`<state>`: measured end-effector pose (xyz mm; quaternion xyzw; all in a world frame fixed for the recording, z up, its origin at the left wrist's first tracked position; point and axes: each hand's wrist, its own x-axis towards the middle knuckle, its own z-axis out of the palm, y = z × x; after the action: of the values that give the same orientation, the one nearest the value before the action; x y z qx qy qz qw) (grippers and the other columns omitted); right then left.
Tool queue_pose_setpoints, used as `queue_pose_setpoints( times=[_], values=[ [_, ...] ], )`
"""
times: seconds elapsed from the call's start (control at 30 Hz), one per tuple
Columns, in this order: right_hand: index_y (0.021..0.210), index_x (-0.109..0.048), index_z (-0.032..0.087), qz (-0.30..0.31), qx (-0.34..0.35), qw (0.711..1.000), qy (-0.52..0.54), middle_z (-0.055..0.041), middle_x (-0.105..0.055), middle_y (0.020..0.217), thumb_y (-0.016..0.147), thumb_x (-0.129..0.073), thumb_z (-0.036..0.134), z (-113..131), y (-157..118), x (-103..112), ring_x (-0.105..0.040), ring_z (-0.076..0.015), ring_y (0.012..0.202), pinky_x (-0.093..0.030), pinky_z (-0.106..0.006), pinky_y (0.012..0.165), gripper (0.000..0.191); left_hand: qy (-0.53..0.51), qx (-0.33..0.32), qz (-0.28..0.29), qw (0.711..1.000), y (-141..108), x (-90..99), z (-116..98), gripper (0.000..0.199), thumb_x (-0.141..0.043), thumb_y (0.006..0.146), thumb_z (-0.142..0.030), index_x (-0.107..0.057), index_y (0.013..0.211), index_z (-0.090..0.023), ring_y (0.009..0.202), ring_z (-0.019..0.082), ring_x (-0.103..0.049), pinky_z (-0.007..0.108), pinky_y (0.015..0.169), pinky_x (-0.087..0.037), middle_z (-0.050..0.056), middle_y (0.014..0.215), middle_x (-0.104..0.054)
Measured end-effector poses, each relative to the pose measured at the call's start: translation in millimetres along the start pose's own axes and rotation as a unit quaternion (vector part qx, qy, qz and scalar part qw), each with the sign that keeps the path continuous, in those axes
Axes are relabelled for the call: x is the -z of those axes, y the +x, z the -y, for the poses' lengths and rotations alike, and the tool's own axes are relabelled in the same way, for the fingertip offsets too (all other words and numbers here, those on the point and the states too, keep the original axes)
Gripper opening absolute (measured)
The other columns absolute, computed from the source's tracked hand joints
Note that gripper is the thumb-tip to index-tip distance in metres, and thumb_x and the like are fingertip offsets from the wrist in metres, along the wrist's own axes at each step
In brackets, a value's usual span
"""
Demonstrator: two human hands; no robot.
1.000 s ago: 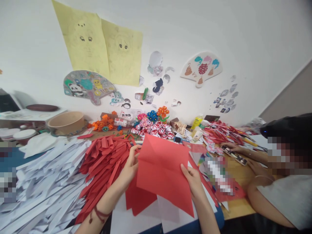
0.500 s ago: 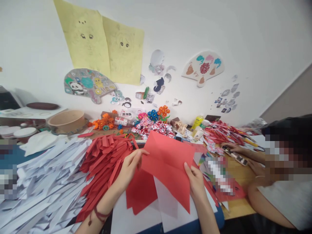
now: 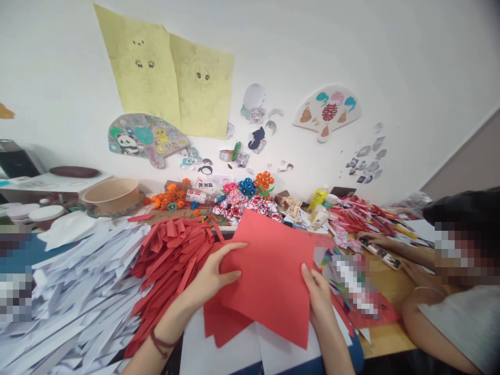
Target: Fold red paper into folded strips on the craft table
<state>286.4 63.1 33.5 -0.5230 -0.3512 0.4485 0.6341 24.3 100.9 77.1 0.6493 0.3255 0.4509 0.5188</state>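
A square sheet of red paper (image 3: pixel 273 278) is held up in front of me, its face nearly flat and tilted. My right hand (image 3: pixel 318 289) grips its right edge, thumb on the front and the other fingers behind. At the left edge, my left hand (image 3: pixel 219 271) has thumb and index finger spread apart over the paper; its other fingers are mostly hidden. Beneath lie more red sheets (image 3: pixel 221 325) on white paper (image 3: pixel 199 349). A dark red cord bracelet (image 3: pixel 162 344) circles my left wrist.
Folded white strips (image 3: pixel 86 291) and red strips (image 3: pixel 167 260) are heaped on the left. Behind stand a round tan basin (image 3: pixel 111 192) and colourful craft flowers (image 3: pixel 246 190). On the right, a person's hands hold a phone (image 3: pixel 380 252) above the wooden table (image 3: pixel 390 338).
The red sheet has gone from creased and bent to nearly flat. My left thumb and index finger have spread apart from a pinch near its edge. My right hand keeps its grip.
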Motion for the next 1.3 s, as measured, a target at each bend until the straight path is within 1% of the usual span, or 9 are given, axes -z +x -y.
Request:
queue_pose_setpoints(
  times=[0.1,0.23,0.43,0.6,0.73,0.87,1.03,1.17,1.3],
  values=[
    [0.062,-0.065,0.017,0.015,0.001,1.0,-0.024,-0.0053,-0.064,0.058,0.068,-0.071,0.055,6.4,-3.3,-2.6,-0.053,-0.0173,0.049,-0.04,-0.028,0.045,0.039,0.0,0.009,0.007,1.0,0.0,0.9,1.4,0.042,-0.067,0.074,-0.021,-0.064,0.115,-0.024,0.122,0.027,-0.048,0.036,0.105,-0.034,0.007,0.129,-0.057],
    [0.061,-0.065,0.016,0.015,0.006,0.999,-0.049,-0.0038,-0.062,0.054,0.066,-0.072,0.057,11.5,-6.7,-3.8,-0.053,-0.0181,0.049,-0.039,-0.029,0.046,0.042,-0.023,0.037,0.004,0.999,1.1,0.2,3.3,0.027,-0.067,0.076,-0.026,-0.069,0.102,-0.02,0.113,0.027,-0.054,0.033,0.093,-0.042,0.009,0.119,-0.063],
    [0.072,-0.069,0.019,0.025,-0.027,0.999,-0.036,-0.0037,-0.067,0.064,0.073,-0.067,0.057,1.1,-2.1,4.2,-0.059,-0.0212,0.057,-0.044,-0.03,0.053,0.037,-0.05,0.052,-0.036,0.997,1.9,-3.0,8.0,0.028,-0.068,0.076,-0.029,-0.068,0.102,-0.021,0.107,0.025,-0.056,0.029,0.086,-0.044,0.007,0.116,-0.064],
    [0.08,-0.072,0.021,0.087,-0.055,0.995,-0.017,-0.007,-0.072,0.077,0.066,-0.074,0.054,-5.3,4.1,6.4,-0.065,-0.0257,0.067,-0.049,-0.034,0.06,0.036,-0.071,0.065,-0.074,0.993,2.3,-2.9,10.4,0.033,-0.07,0.074,-0.034,-0.067,0.104,-0.02,0.096,0.023,-0.059,0.027,0.075,-0.046,0.007,0.11,-0.065],
    [0.086,-0.074,0.02,0.085,-0.034,0.996,0.012,-0.0093,-0.073,0.084,0.064,-0.077,0.051,-5.3,6.3,2.6,-0.067,-0.0278,0.075,-0.051,-0.037,0.068,0.039,-0.083,0.075,-0.113,0.987,2.5,-2.5,10.3,0.036,-0.073,0.069,-0.035,-0.068,0.102,-0.018,0.089,0.021,-0.06,0.025,0.071,-0.046,0.007,0.107,-0.065],
    [0.086,-0.074,0.021,0.082,-0.037,0.996,0.019,-0.0085,-0.073,0.082,0.064,-0.078,0.049,-4.4,5.4,1.6,-0.067,-0.0264,0.073,-0.051,-0.036,0.067,0.035,-0.12,0.093,-0.091,0.984,2.0,-3.5,8.8,0.037,-0.072,0.069,-0.032,-0.067,0.104,-0.019,0.081,0.018,-0.06,0.023,0.067,-0.046,0.005,0.099,-0.065],
    [0.08,-0.073,0.019,0.097,-0.036,0.994,0.017,-0.0072,-0.072,0.076,0.068,-0.076,0.046,-1.2,2.0,3.1,-0.065,-0.0242,0.065,-0.049,-0.034,0.061,0.029,-0.118,0.09,-0.081,0.986,1.4,-5.5,8.5,0.036,-0.071,0.071,-0.031,-0.066,0.104,-0.019,0.086,0.019,-0.06,0.024,0.069,-0.046,0.006,0.102,-0.065],
    [0.077,-0.072,0.018,0.094,-0.048,0.994,0.01,-0.0069,-0.072,0.071,0.069,-0.073,0.05,0.8,0.7,3.1,-0.063,-0.0234,0.059,-0.048,-0.033,0.055,0.032,-0.105,0.082,-0.082,0.988,1.3,-6.3,10.9,0.035,-0.071,0.071,-0.033,-0.067,0.103,-0.019,0.087,0.02,-0.061,0.025,0.071,-0.047,0.007,0.104,-0.065],
    [0.08,-0.073,0.018,0.086,-0.06,0.994,0.029,-0.0081,-0.073,0.074,0.068,-0.073,0.051,2.9,0.6,1.6,-0.066,-0.0249,0.063,-0.05,-0.034,0.058,0.035,-0.097,0.081,-0.08,0.989,1.4,-7.2,13.1,0.037,-0.071,0.071,-0.032,-0.067,0.105,-0.02,0.085,0.02,-0.062,0.026,0.071,-0.048,0.006,0.102,-0.067]
  ],
)
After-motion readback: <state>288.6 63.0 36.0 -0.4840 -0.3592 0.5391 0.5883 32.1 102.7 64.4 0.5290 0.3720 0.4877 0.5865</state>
